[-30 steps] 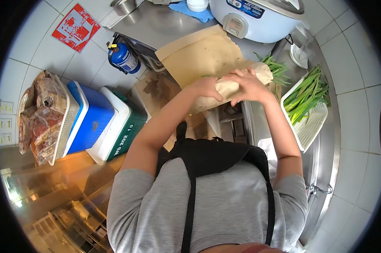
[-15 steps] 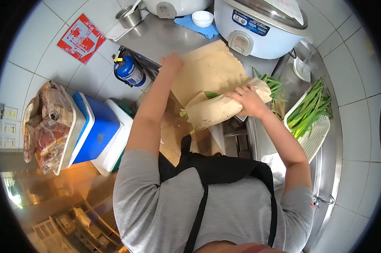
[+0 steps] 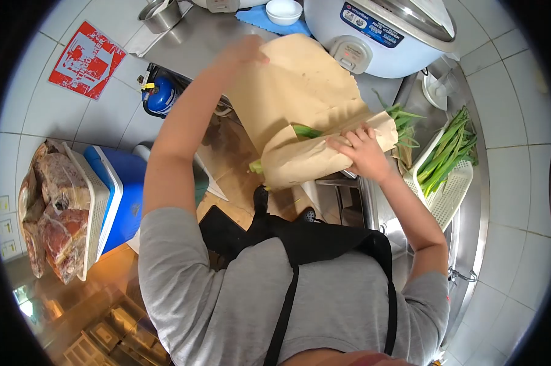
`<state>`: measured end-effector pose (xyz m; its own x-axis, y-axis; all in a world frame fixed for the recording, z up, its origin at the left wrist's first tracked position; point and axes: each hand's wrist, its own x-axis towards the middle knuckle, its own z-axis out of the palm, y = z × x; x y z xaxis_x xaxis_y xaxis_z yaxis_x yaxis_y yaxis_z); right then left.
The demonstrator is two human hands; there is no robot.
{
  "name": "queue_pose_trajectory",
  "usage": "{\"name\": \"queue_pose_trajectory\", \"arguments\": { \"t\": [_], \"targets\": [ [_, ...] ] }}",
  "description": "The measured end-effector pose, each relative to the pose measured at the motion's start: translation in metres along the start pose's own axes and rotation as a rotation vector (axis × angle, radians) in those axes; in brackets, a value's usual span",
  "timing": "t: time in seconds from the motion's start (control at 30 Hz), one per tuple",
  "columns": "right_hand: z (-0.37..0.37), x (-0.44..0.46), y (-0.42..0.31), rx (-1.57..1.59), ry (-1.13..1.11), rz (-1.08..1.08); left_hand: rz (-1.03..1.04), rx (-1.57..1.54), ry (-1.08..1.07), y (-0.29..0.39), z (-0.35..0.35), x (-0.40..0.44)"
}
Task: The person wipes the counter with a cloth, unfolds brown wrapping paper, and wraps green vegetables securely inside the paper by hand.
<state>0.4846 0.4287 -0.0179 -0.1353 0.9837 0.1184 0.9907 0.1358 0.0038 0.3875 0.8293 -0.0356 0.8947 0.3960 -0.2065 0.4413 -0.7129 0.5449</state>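
Note:
A sheet of brown paper (image 3: 306, 73) is partly rolled around a bundle of long green leaves (image 3: 405, 125), whose tips stick out at the right end. Paler stalk ends (image 3: 256, 166) show at the left, and some green shows through the fold. My right hand (image 3: 366, 152) grips the rolled part (image 3: 306, 163) from above, with its fingers curled over the paper. At the sheet's far left corner my left hand (image 3: 246, 50), slightly blurred, is closed on the edge of the paper. What lies deeper in the roll is hidden.
On the right, a white perforated basket (image 3: 449, 201) holds green onions (image 3: 447, 155). A rice cooker (image 3: 379, 46) and white bowls (image 3: 284, 11) stand on the steel counter. To the left are packed meat (image 3: 59, 207), a blue cooler (image 3: 122, 204) and a fire extinguisher (image 3: 159, 94).
My left hand has moved up and away, drawing the paper's far left edge with it. My right hand stays on the roll. The view has shifted slightly.

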Motion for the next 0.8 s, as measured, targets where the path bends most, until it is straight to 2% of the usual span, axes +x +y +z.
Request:
{"name": "queue_pose_trajectory", "arguments": {
  "t": [0.07, 0.1, 0.17, 0.27, 0.33, 0.4, 0.47, 0.57, 0.67, 0.7, 0.8],
  "targets": [
    [0.006, 0.012, -0.011, -0.06, 0.059, 0.018, -0.015, 0.269, 0.13, 0.045, -0.03, -0.013],
    [0.012, 0.021, -0.017, -0.052, 0.096, 0.037, -0.032, 0.283, 0.119, 0.042, -0.033, -0.006],
    [0.014, 0.043, -0.027, 0.037, 0.026, 0.091, -0.077, 0.314, 0.091, 0.032, -0.038, 0.005],
    [0.012, 0.071, -0.025, 0.1, -0.066, 0.08, -0.071, 0.782, 0.598, 0.025, 0.015, -0.007],
    [0.018, 0.086, -0.015, 0.14, -0.108, 0.04, 0.115, 0.571, 0.764, 0.059, 0.045, -0.061],
    [0.01, 0.103, -0.004, 0.344, -0.304, 0.104, 0.204, 0.067, 0.594, 0.101, 0.09, -0.135],
    [0.011, 0.121, 0.013, 0.47, -0.444, 0.143, 0.209, 0.182, 0.59, 0.127, 0.122, -0.187],
    [0.04, 0.142, 0.038, 0.655, -0.615, 0.149, 0.097, 0.62, 0.666, 0.096, 0.149, -0.18],
    [0.016, 0.159, 0.044, 0.768, -0.783, 0.233, 0.047, 0.489, 0.463, 0.091, 0.136, -0.166],
    [0.023, 0.157, 0.051, 0.809, -0.741, 0.224, 0.038, 0.426, 0.408, 0.089, 0.13, -0.163],
    [0.015, 0.138, 0.047, 0.507, -0.173, 0.146, 0.007, 0.227, 0.209, 0.083, 0.106, -0.154]
  ]
}}
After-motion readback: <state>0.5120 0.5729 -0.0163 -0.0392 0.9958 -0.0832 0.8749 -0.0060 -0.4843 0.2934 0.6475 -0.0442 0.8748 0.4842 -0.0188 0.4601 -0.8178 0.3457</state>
